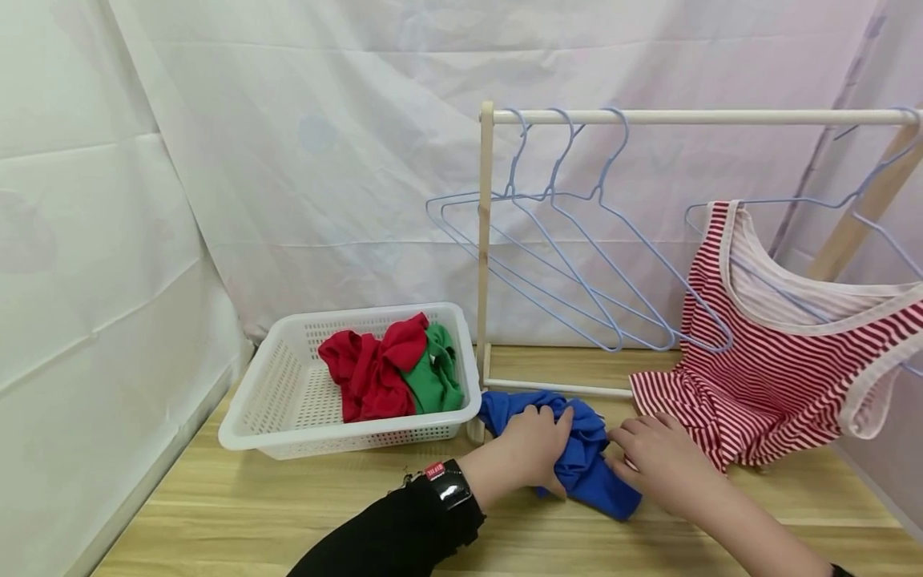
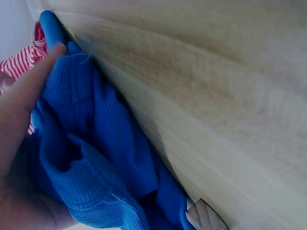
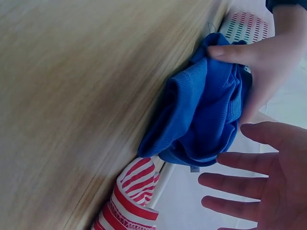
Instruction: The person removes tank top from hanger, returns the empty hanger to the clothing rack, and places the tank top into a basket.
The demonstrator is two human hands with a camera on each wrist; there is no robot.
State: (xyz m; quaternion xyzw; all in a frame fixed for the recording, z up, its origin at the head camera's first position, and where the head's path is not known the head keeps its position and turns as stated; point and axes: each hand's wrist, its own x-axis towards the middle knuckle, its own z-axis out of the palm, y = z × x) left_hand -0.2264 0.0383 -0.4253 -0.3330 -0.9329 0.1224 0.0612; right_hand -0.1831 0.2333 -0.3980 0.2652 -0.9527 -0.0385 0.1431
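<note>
A crumpled blue ribbed garment (image 1: 577, 457) lies on the table in front of the clothes rack. My left hand (image 1: 530, 449) grips its left part, fingers over the top and thumb (image 3: 225, 53) on the near side. Folds of the blue cloth fill the left wrist view beside that hand. My right hand (image 1: 667, 461) is at the garment's right side with its fingers spread, as the right wrist view shows, fingertips close to the cloth. A small tag (image 3: 194, 168) peeks out at the garment's edge.
On the left stands a white basket (image 1: 248, 439) holding red cloth (image 1: 371, 373) and green cloth (image 1: 436, 377). Several light blue hangers (image 1: 555, 200) hang from the rack's rail (image 1: 692, 118). A red-and-white striped tank top (image 1: 779, 377) hangs at the right, its lower part on the table.
</note>
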